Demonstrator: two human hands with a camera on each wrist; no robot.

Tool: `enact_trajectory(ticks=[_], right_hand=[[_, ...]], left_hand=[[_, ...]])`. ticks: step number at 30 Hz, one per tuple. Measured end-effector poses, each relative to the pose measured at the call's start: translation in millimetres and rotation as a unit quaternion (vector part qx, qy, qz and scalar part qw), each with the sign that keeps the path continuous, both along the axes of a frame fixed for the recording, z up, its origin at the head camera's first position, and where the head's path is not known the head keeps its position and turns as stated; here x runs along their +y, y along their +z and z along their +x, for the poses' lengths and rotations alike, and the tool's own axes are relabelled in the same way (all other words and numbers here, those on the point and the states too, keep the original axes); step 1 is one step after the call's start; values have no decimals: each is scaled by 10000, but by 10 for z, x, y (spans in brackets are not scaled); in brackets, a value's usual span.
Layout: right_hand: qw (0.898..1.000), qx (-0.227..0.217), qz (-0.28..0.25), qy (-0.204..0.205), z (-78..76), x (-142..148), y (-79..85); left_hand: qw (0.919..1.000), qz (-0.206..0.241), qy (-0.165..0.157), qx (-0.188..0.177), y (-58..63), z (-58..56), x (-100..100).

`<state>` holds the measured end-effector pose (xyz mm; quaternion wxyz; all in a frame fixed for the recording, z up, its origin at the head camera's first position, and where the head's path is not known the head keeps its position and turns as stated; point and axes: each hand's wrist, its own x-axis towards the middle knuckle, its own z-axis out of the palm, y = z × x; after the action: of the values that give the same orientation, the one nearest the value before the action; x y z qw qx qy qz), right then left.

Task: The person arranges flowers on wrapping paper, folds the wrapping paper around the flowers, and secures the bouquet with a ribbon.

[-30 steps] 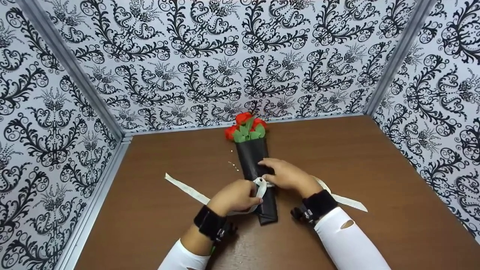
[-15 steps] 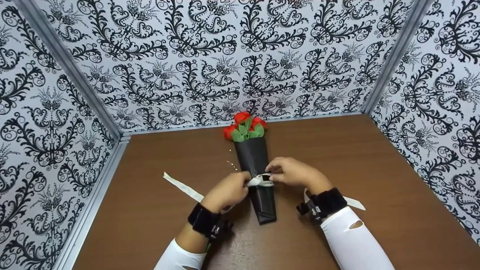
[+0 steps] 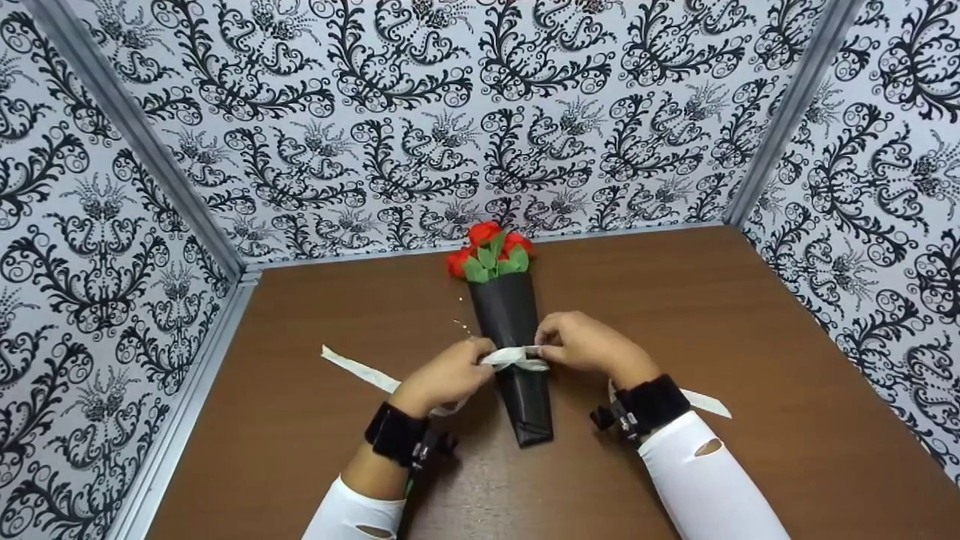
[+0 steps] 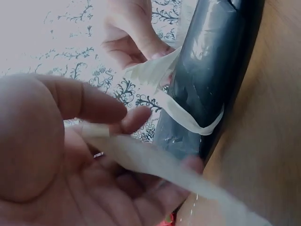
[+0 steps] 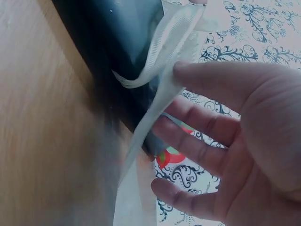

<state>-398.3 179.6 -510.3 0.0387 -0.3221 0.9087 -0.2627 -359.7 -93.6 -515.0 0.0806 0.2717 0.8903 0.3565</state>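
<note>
A bouquet of red artificial-looking roses (image 3: 486, 233) with green leaves lies on the table in a black wrapper (image 3: 504, 311), flowers toward the back wall. Round the wrapper's narrow part runs a cream ribbon (image 3: 508, 357), crossed over on top. From the left, my left hand (image 3: 450, 372) pinches one length of it between thumb and fingers. Opposite, my right hand (image 3: 589, 345) pinches the other length, its thumb against the ribbon (image 5: 162, 96) in the right wrist view. The left wrist view shows a ribbon loop (image 4: 188, 120) hugging the wrapper's side.
One loose ribbon tail (image 3: 360, 369) stretches left over the brown table (image 3: 337, 307), another ribbon tail (image 3: 707, 403) right past the right wrist. Small shiny specks (image 3: 463, 326) lie left of the wrapper. Patterned walls (image 3: 420, 150) enclose the table's back and sides.
The left hand has shifted left and slightly up, drawing the ribbon out from the knot. A raised white loop has flattened across the wrapper. My right hand moved right and now pinches ribbon.
</note>
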Motion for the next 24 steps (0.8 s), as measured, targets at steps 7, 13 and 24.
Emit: enact_trajectory(ticks=[7, 13, 24], right_hand=[[9988, -338, -354, 12, -2, 32, 32], [9957, -763, -515, 124, 13, 65, 68], [9976, -689, -38, -101, -76, 204, 37]], left_hand=[[9980, 214, -323, -500, -5, -16, -61], [9952, 593, -406, -657, 8, -39, -86], [9963, 724, 117, -453, 59, -79, -194]])
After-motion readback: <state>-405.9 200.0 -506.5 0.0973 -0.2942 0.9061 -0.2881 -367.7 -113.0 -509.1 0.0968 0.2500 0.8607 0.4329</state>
